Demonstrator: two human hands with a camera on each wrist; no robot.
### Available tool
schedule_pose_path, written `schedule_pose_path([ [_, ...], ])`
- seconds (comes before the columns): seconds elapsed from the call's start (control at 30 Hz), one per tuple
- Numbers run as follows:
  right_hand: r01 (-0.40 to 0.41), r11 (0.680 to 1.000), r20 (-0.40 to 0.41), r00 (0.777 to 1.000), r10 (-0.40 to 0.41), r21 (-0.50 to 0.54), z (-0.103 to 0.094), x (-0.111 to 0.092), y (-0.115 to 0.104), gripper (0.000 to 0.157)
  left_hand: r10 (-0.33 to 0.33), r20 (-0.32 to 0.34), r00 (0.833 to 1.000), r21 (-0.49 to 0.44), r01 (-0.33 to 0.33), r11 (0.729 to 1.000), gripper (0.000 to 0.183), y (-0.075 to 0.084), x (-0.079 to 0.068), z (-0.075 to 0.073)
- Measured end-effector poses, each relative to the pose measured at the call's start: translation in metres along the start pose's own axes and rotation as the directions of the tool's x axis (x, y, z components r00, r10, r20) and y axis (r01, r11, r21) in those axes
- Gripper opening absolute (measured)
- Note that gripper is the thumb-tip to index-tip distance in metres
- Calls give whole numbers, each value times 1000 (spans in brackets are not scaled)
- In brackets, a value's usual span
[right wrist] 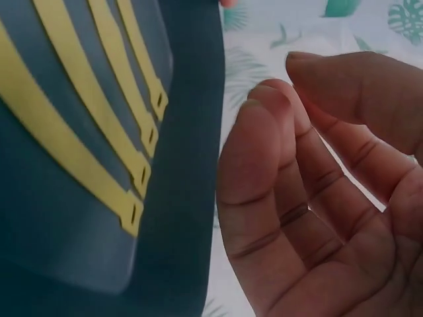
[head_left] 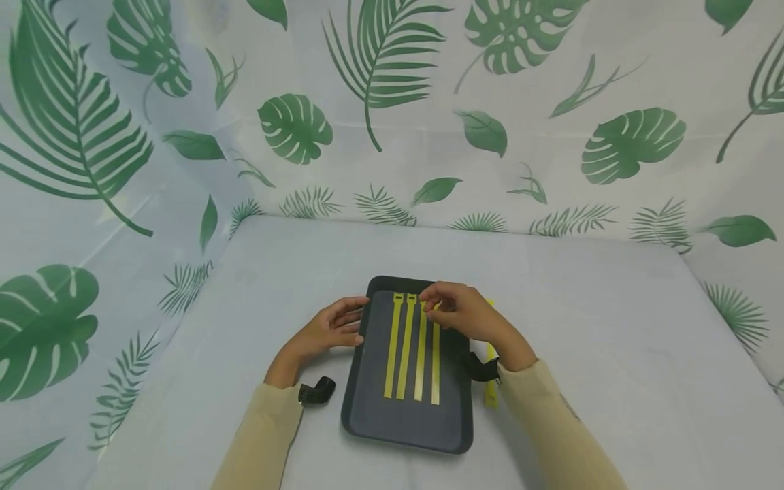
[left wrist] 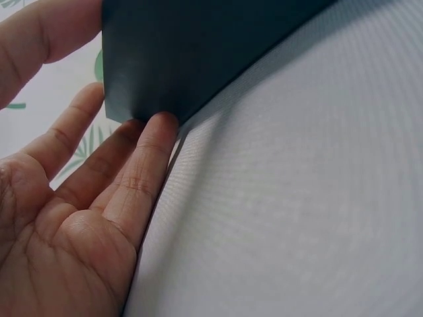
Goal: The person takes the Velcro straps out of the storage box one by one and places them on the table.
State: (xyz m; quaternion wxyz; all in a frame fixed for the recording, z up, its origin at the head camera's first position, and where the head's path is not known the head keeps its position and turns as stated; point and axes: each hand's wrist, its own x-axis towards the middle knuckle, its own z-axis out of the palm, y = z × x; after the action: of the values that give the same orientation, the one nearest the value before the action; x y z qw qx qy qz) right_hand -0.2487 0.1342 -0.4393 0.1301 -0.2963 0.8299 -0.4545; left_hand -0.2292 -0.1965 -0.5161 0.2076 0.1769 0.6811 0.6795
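Lengthwise, loose yellow strap [head_left: 491, 395] laid right of tray [head_left: 404, 427] | right hand [head_left: 463, 313] nearer, fingers bent, nothing gripped | tray touched by left hand [head_left: 326, 328], fingers apart

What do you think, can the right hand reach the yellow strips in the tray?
Probably yes: the right hand looks empty and near, and nothing lies on the yellow strips.

White, seemingly fabric walls [head_left: 416, 160] with green leaf prints [head_left: 297, 129] around a pale surface [head_left: 612, 340]
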Motion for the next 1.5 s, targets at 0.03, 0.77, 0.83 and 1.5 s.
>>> schedule_pose_path([
  [0.03, 8, 1000, 9, 1000, -8, -2, 1, 2, 0, 23, 3, 2, 1000, 3, -3, 1000, 84, 0, 0, 0],
  [0.77, 100, 989, 167, 983, -81, -107, 24, 33, 3, 24, 16, 26, 1000, -29, -16, 999, 86, 2, 1, -2],
  [0.83, 106, 989, 175, 981, -86, -106, 26, 36, 4, 24, 20, 28, 999, -34, -19, 999, 86, 1, 1, -2],
  [1.5, 79, 980, 256, 966, -31, -182, 40, 60, 14, 25, 35, 45, 998, -53, -32, 998, 85, -1, 1, -4],
])
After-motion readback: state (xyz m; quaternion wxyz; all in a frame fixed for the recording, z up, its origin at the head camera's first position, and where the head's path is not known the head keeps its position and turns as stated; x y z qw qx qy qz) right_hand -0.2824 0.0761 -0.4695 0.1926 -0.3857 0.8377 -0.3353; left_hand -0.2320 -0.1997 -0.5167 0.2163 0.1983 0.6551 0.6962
